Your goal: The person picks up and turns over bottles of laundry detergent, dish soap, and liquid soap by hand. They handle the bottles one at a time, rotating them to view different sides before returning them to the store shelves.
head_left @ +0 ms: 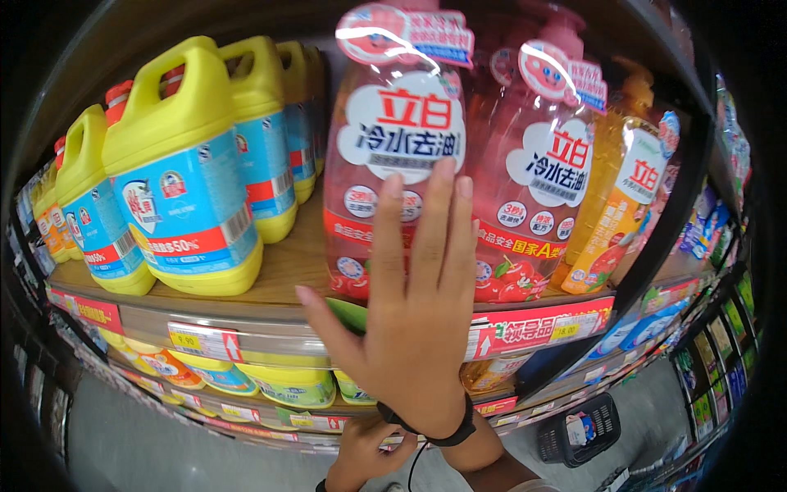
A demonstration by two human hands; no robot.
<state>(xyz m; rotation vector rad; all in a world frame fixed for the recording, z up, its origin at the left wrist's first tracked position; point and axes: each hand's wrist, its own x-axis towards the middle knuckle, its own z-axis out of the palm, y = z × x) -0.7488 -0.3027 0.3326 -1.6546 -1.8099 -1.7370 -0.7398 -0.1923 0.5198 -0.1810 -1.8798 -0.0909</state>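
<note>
My right hand (pixel 418 264), seen from the back with a black band at the wrist, is raised with its fingers extended in front of a pink dish soap pump bottle (pixel 393 129). Whether the fingertips touch the bottle cannot be told. The thumb points left over the shelf edge. A second pink pump bottle (pixel 529 184) stands just right. Lower down, my left hand (pixel 369 446) is curled beside the right wrist; what its fingers hold, if anything, is unclear. A thin black cord (pixel 418 458) hangs near it.
Yellow handled jugs (pixel 190 160) with blue labels fill the shelf's left side. An orange pump bottle (pixel 621 209) stands right of the pink ones. Price tags line the shelf edge (pixel 264 329), above lower shelves of bottles. A black shopping basket (pixel 599 424) sits on the floor at lower right.
</note>
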